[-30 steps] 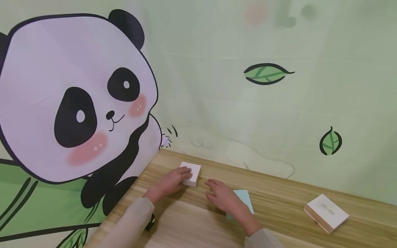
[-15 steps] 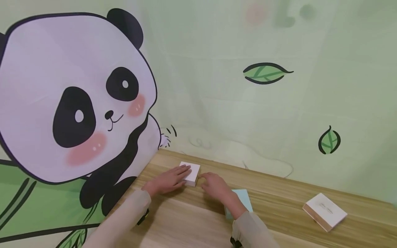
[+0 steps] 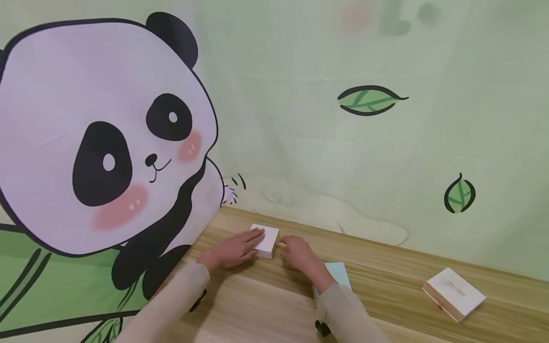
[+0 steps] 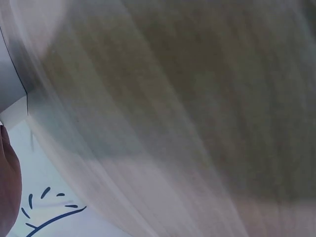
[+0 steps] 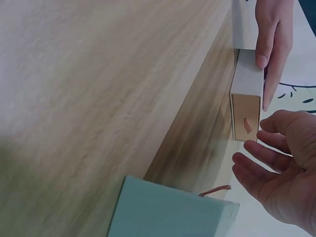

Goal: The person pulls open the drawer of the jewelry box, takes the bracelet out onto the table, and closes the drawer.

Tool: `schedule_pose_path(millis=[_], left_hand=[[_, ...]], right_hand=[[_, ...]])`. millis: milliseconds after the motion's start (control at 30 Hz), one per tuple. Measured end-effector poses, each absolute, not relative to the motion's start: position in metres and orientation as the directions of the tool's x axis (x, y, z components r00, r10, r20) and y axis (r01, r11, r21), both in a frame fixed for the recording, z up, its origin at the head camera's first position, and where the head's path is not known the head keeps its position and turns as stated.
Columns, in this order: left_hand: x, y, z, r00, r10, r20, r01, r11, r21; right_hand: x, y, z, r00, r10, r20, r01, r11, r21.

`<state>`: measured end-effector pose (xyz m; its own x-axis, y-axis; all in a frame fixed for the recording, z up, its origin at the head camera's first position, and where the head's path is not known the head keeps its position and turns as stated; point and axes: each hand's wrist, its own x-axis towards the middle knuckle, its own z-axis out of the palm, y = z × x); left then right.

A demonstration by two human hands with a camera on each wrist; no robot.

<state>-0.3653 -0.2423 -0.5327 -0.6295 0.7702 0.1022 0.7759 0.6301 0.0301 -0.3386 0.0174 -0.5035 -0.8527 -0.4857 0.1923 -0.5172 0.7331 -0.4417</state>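
Note:
A small white box (image 3: 270, 237) lies on the wooden table near the corner. My left hand (image 3: 233, 248) rests on it, straight fingers over its top and the thumb at the near side. In the right wrist view, the box's tan end face (image 5: 241, 111) carries a short ribbon tab (image 5: 247, 126). Close beside that end is my right hand (image 5: 286, 163), its fingers loosely bent and the tips just short of the tab. A pale teal box (image 5: 168, 212) with a brown cord (image 5: 215, 190) lies below my right forearm. The left wrist view shows mostly bare wood.
Farther right on the table (image 3: 386, 271) sits a second white box (image 3: 454, 293) with tan sides and small print on top. A pale green cloth backdrop (image 3: 300, 143) with a panda (image 3: 171, 219) and leaves stands behind and to the left.
My left hand has settled flatter over the white box. My right hand has moved a little up and left toward the box's end, its fingers bending more. The boxes have stayed in place.

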Motion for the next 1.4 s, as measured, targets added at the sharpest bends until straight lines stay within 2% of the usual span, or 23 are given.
schedule_pose_path(millis=[133,367,533,900,1067,1400], left_hand=[[-0.361,-0.241,-0.533,-0.638,0.763,0.102,0.768,0.640,0.017],[-0.359,-0.235,-0.534,-0.599,0.787,0.146,0.793,0.609,-0.023],[-0.359,-0.232,-0.534,-0.588,0.795,0.149,0.798,0.600,-0.049],[-0.355,-0.228,-0.529,-0.610,0.787,0.091,0.786,0.616,-0.057],[-0.357,-0.228,-0.532,-0.598,0.797,0.085,0.797,0.603,-0.033],[-0.356,-0.231,-0.535,-0.638,0.765,0.089,0.764,0.643,-0.053]], right_hand=[[-0.340,0.015,-0.504,-0.852,-0.497,0.164,-0.514,0.738,-0.437],[-0.345,0.013,-0.508,-0.859,-0.484,0.168,-0.511,0.779,-0.364],[-0.348,0.011,-0.508,-0.887,-0.436,0.149,-0.460,0.816,-0.349],[-0.353,0.003,-0.511,-0.901,-0.397,0.176,-0.434,0.842,-0.320],[-0.355,0.001,-0.511,-0.934,-0.327,0.146,-0.357,0.882,-0.306],[-0.358,-0.007,-0.511,-0.948,-0.302,0.104,-0.319,0.889,-0.329]])
